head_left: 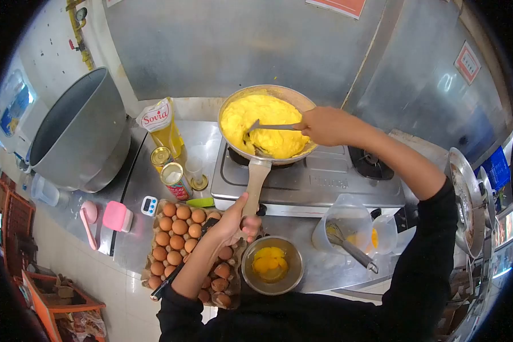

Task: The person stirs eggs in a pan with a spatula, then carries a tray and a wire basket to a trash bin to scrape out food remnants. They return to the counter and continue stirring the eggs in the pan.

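A frying pan (308,106) full of yellow scrambled egg (268,111) sits on the left burner of the gas stove (325,179). My left hand (232,223) is closed round the end of its pale handle (255,185). Over the pan, my right hand (323,126) grips a grey spatula (279,126), its head dipped into the egg. Below my left hand stands a metal bowl (296,262) with raw egg yolks (269,263). A carton of brown eggs (179,227) lies partly hidden under my left forearm.
An oil pouch (168,128) and opened cans (175,178) stand left of the stove, near a large grey pot (85,137). A timer (149,206) and pink container (117,216) lie in front. On the right, a plastic jug (347,214) holds a whisk (353,251).
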### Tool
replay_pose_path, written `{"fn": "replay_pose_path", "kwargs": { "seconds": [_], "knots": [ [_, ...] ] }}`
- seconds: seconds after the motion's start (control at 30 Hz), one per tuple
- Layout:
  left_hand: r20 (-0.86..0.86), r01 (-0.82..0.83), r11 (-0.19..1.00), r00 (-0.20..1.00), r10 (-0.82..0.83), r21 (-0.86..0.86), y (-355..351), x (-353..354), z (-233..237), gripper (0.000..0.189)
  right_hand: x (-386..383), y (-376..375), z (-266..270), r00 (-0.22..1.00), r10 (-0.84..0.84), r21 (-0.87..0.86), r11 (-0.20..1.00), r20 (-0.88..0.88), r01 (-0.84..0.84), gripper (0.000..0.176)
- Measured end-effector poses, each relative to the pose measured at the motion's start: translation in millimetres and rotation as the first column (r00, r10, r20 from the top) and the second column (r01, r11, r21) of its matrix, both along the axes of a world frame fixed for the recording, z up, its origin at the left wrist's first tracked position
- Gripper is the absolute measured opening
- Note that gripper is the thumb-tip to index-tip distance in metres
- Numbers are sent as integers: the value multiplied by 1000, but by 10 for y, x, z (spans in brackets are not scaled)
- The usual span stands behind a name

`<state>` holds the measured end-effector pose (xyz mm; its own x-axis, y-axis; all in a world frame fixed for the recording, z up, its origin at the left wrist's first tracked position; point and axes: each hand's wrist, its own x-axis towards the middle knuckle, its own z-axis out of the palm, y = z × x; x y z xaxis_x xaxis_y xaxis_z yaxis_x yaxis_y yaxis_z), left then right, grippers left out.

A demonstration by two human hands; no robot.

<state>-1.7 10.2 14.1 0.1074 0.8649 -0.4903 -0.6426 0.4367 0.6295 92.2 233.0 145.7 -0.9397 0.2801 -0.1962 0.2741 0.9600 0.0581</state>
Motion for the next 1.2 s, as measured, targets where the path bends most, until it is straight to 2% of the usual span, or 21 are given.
{"fn": "replay_pose_path", "kwargs": {
  "seconds": [0.03, 0.07, 0.13, 0.17, 0.23, 0.27, 0.33, 0.37, 0.43, 0.47, 0.53, 0.57, 0.63, 0.7, 0.77, 0.9, 1.0, 1.07, 1.1, 1.2],
  "knots": [
    [33, -7, 1000, 999, 7, 6, 3, 1, -20, 37, -19, -134, -12, 988, -156, 100, 983, -10, 156, 22],
    [61, -16, 1000, 998, 15, 14, -4, 3, -34, 36, -24, -129, -62, 988, -156, 91, 983, -19, 157, 22],
    [50, -41, 999, 998, 41, 8, -17, 28, -19, 36, -106, 15, -238, 977, -137, 208, 963, -161, 169, 19],
    [52, -63, 998, 997, 63, 6, -24, 35, -20, 36, -115, 94, -322, 973, -140, 196, 965, -184, 176, 19],
    [66, -74, 997, 995, 73, 18, -26, 21, -91, 36, -41, 310, -402, 947, -251, 261, 918, -199, 298, 20],
    [73, -90, 995, 994, 86, 47, -22, 22, -118, 37, 37, 403, -333, 943, -257, 260, 915, -212, 308, 20],
    [117, -115, 990, 988, 105, 84, -23, 35, -145, 37, 190, 454, -123, 973, -232, 101, 968, 3, 230, 22],
    [116, -107, 989, 989, 96, 98, -15, 27, -143, 37, 281, 454, -59, 971, -240, 114, 964, -2, 238, 22],
    [128, -99, 989, 988, 84, 112, -24, 31, -140, 36, 500, 126, 223, 949, -281, 80, 959, 142, 272, 22],
    [105, -104, 990, 990, 95, 90, -33, 42, -95, 35, 542, 30, 282, 948, -283, 91, 958, 147, 272, 22],
    [93, -91, 993, 992, 84, 74, -22, 30, -95, 35, 557, -148, 341, 980, -152, -3, 988, 131, 154, 22],
    [73, -78, 996, 995, 74, 51, -20, 30, -93, 35, 499, -212, 322, 979, -157, 1, 987, 132, 159, 22],
    [65, -70, 996, 996, 66, 53, -26, 34, -74, 35, 278, -365, 206, 982, 19, 136, 990, 187, -45, 21],
    [76, -74, 995, 995, 70, 59, -30, 36, -81, 34, 73, -633, 50, 994, -86, 218, 974, 72, 69, 21],
    [73, -81, 994, 994, 76, 67, -30, 55, -115, 34, -123, -764, -92, 984, -167, 210, 962, -57, 175, 20],
    [107, -142, 984, 986, 130, 109, -11, 62, -183, 34, -277, -350, -474, 950, -247, 212, 935, -191, 285, 19],
    [133, -156, 978, 981, 138, 135, -7, 59, -217, 33, -45, -192, -460, 961, -232, 206, 943, -150, 260, 20],
    [125, -156, 978, 982, 139, 141, -10, 63, -204, 33, 85, -341, -116, 947, -269, 323, 925, 177, 202, 21],
    [112, -153, 977, 984, 137, 146, -13, 58, -195, 33, 122, -364, -6, 947, -264, 325, 925, 181, 196, 21],
    [91, -135, 981, 988, 124, 139, -12, 32, -200, 32, 196, -529, 299, 891, -297, 252, 943, 343, 217, 22]
  ]
}}
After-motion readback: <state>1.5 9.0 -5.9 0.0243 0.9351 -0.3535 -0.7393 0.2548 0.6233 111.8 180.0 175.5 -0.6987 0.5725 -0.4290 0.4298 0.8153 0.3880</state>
